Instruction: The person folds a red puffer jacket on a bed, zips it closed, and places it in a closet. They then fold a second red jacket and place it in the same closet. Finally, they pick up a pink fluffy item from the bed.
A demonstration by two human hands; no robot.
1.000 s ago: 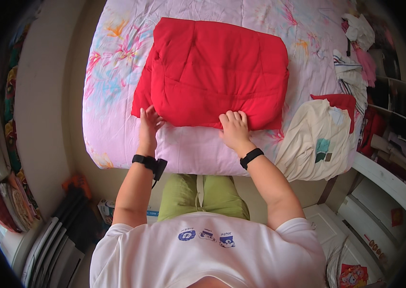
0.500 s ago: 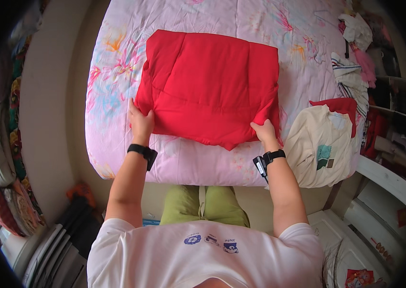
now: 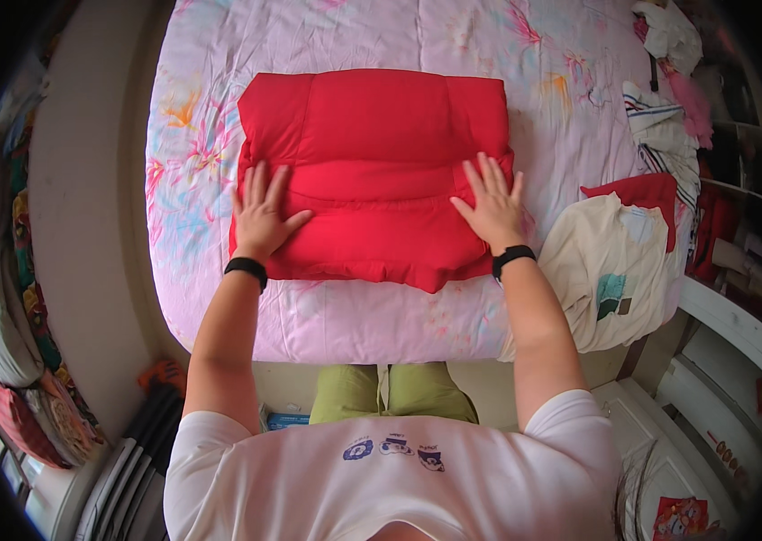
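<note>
A red padded piece, folded into a wide rectangle, lies on a pink floral bedspread in front of me. Stitched seams cross it, but whether it is a jacket or a quilt I cannot tell. My left hand rests flat on its left side, fingers spread. On the right side, my right hand presses down in the same way, palm toward the fabric. Neither hand grips anything. The near edge of the red bundle is uneven and bulges a little right of the middle.
A cream long-sleeved top with a teal patch lies at the right bed edge, partly over a dark red cloth. Farther up is a striped white garment. Shelves line the right, and a pale wall panel stands left.
Both hands have let go of the bundle's near corners and moved up onto its top, fingers now spread. The front part looks flatter, with a crease across the middle.
</note>
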